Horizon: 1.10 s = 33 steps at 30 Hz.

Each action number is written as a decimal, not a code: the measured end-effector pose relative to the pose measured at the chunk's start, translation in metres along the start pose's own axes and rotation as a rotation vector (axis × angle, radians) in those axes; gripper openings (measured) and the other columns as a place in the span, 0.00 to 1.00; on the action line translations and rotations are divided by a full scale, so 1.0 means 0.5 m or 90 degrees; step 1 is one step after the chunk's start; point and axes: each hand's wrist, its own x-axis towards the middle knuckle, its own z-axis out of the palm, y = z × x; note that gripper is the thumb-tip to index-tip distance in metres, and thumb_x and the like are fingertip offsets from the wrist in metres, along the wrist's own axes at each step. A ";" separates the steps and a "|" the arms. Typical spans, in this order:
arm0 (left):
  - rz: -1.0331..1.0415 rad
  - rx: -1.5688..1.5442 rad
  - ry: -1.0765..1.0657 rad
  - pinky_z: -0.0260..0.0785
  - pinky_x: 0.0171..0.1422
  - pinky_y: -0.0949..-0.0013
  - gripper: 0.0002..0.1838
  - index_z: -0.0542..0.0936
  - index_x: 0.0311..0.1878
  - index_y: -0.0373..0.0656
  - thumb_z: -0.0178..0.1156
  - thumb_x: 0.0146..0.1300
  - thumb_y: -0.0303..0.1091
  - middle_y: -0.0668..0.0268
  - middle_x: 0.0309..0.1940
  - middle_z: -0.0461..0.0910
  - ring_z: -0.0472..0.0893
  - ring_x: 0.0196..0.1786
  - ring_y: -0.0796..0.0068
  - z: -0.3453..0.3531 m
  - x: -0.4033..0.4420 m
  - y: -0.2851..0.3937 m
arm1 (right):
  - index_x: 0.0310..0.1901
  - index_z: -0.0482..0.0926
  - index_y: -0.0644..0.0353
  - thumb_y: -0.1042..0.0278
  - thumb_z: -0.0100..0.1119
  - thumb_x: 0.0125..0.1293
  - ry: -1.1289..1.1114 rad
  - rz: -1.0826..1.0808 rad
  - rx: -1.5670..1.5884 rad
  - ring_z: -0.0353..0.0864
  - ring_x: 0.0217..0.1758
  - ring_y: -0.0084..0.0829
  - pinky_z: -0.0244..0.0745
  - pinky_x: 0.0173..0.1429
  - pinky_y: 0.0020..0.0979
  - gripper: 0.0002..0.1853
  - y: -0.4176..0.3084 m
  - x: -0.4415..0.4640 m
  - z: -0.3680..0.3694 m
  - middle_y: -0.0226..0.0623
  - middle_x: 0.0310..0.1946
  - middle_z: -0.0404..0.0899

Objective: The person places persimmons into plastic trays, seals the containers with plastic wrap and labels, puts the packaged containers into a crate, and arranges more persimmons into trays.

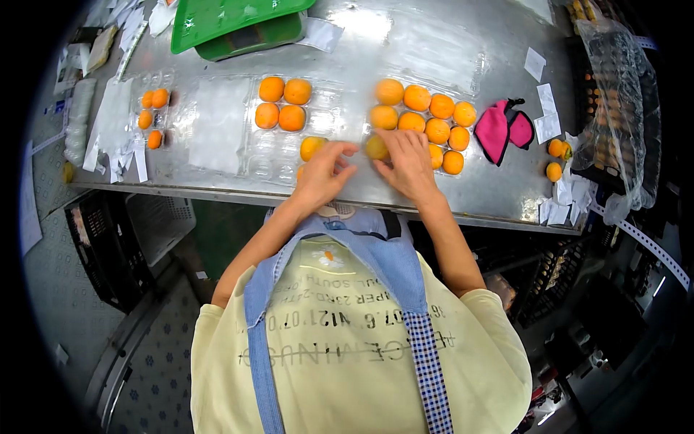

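Note:
My left hand [324,172] is open, its thumb and fingers apart with nothing between them. It is beside an orange fruit [311,147] at the front of a clear plastic tray [272,153]; another fruit is partly hidden by the hand. Four more fruits [292,118] sit in the tray's back part. My right hand [409,163] is spread over the front of a fuller group of fruits [437,130]. Its fingertips are at a slightly blurred fruit [376,147] on the group's left edge; whether they touch it is unclear.
A green basket [246,22] stands at the back of the metal table [491,192]. Small fruits [145,119] sit in a tray at left. A pink and black item [494,132], paper slips [547,112] and loose fruits [554,171] lie at right, near a plastic-covered crate [611,123].

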 end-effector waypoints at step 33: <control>-0.013 0.049 -0.030 0.73 0.43 0.70 0.16 0.77 0.51 0.45 0.62 0.60 0.30 0.63 0.40 0.80 0.80 0.39 0.71 0.011 -0.009 -0.026 | 0.50 0.77 0.59 0.67 0.75 0.45 0.140 0.184 0.332 0.74 0.56 0.36 0.67 0.61 0.37 0.28 0.044 -0.023 -0.033 0.36 0.50 0.75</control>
